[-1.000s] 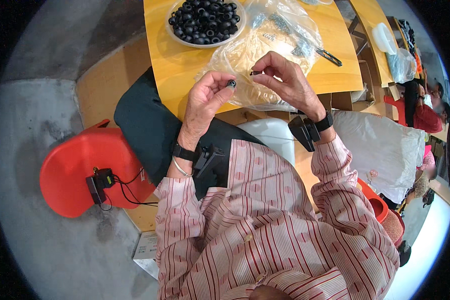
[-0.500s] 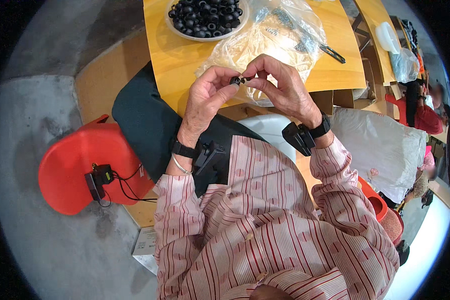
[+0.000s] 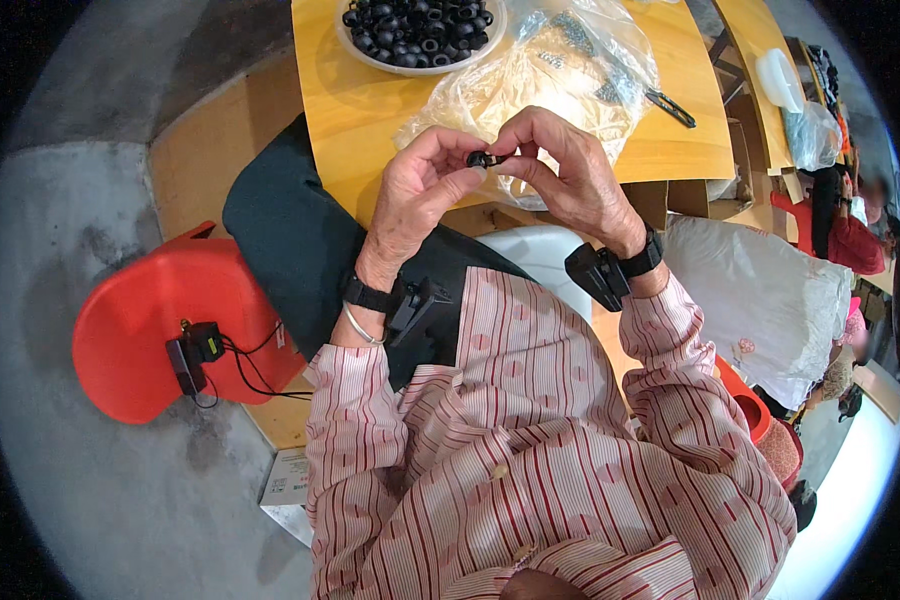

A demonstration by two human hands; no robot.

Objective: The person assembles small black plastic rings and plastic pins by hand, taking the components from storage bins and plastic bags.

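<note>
Between finger and thumb, my left hand [image 3: 422, 188] pinches a small round black plastic part [image 3: 478, 159] over the table's near edge. My right hand [image 3: 562, 170] pinches a smaller dark piece [image 3: 497, 160] whose tip meets the round part; the fingers hide most of it. Beyond my hands lies a clear plastic bag [image 3: 530, 85] with pale and patterned contents I cannot make out. A white bowl [image 3: 442, 70] full of similar black round parts stands at the far left of it.
Black tweezers or a similar slim tool [image 3: 672, 108] lies on the yellow table [image 3: 335, 130], right of the bag. A red chair [image 3: 140, 330] carrying a black device with cables is at my left. A large white sack [image 3: 755, 290] stands at right, with other people beyond.
The dark piece in my right hand has come up against the round black part, closing the small gap between them. My hands otherwise stay in nearly the same place.
</note>
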